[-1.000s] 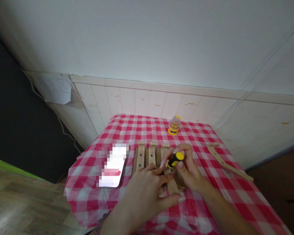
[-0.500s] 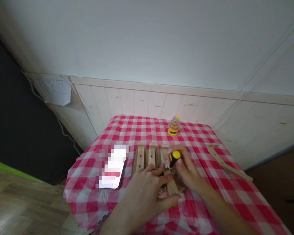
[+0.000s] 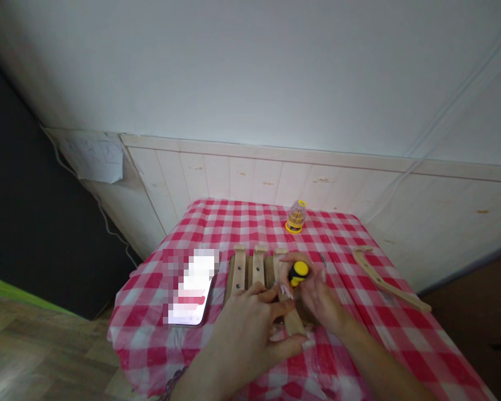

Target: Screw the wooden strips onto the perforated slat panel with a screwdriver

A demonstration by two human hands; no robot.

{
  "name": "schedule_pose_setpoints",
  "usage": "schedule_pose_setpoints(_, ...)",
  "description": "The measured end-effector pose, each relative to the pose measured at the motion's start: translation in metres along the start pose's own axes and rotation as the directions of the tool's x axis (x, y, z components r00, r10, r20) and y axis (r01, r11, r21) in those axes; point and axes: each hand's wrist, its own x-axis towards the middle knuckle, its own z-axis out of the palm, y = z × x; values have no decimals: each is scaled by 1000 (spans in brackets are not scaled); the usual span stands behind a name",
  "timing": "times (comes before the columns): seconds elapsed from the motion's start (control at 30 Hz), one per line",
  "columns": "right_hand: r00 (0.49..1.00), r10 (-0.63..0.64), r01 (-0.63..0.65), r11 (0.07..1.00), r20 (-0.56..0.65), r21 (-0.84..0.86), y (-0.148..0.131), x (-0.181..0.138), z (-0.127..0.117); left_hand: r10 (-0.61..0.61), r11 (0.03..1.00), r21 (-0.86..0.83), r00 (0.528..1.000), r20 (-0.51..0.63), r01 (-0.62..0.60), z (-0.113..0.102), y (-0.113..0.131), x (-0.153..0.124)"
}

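My right hand (image 3: 319, 292) is closed around a short screwdriver (image 3: 299, 271) with a yellow and black handle, held upright over a pale wooden hook (image 3: 293, 318). The screwdriver's tip is hidden by my fingers. My left hand (image 3: 250, 320) grips that hook, index finger across its middle and thumb near its lower end. Beneath it is a darker wooden board (image 3: 231, 273), largely covered by my hands. Left of my hands, two more wooden hooks lie side by side on the board, the outer one (image 3: 240, 262) and the inner one (image 3: 259, 262), with dark screws in them.
A phone (image 3: 192, 295) with a lit, blurred screen lies at left. A clear bit case (image 3: 296, 217) with yellow ends stands near the wall. One loose curved wooden hook (image 3: 384, 281) rests at right on the checked tablecloth (image 3: 234, 214). A small metal piece (image 3: 323, 258) lies beyond my right hand.
The fingers of my right hand have shifted around the screwdriver handle, and more of its lower yellow part shows. My left hand stays in place on the wooden hook.
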Motion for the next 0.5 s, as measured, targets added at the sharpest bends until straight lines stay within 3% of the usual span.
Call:
schedule_pose_setpoints(0.23, 998, -54, 56, 962, 13, -266, -2, -4, -6, -11, 1000, 9, 1000, 24, 11, -3, 3, -1)
schedule_pose_setpoints(0.5, 997, -76, 77, 994, 9, -72, -8, 5, 2, -24, 1000, 21, 999, 27, 23, -4, 3, 1)
